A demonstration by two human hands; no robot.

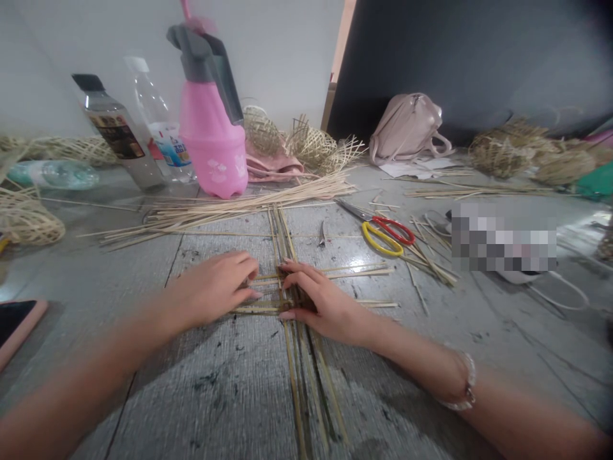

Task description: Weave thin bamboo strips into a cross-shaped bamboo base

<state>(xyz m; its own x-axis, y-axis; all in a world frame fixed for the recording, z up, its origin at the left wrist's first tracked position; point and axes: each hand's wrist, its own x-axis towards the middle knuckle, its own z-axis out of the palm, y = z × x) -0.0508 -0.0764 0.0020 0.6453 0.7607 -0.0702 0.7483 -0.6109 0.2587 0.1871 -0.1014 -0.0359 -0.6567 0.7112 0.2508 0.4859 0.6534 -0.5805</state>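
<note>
Long, thin bamboo strips (306, 377) run up and down the floor in front of me, and shorter crosswise strips (368, 271) cross them. My left hand (215, 284) is at the left ends of the crosswise strips, its fingers curled and its thumb close to them around the strips. At the crossing, my right hand (328, 297) grips the lengthwise strips between thumb and fingertips. The right hand and its fingers hide part of the weave. A bracelet (467, 383) is on my right wrist.
Scissors (387, 235) with red and yellow handles lie right of the strips. A bundle of loose strips (239, 207) lies beyond, before a pink spray bottle (213, 140) and two upright plastic bottles (117, 137). A phone (22, 326) is at left; a pink bag (407, 128) stands behind.
</note>
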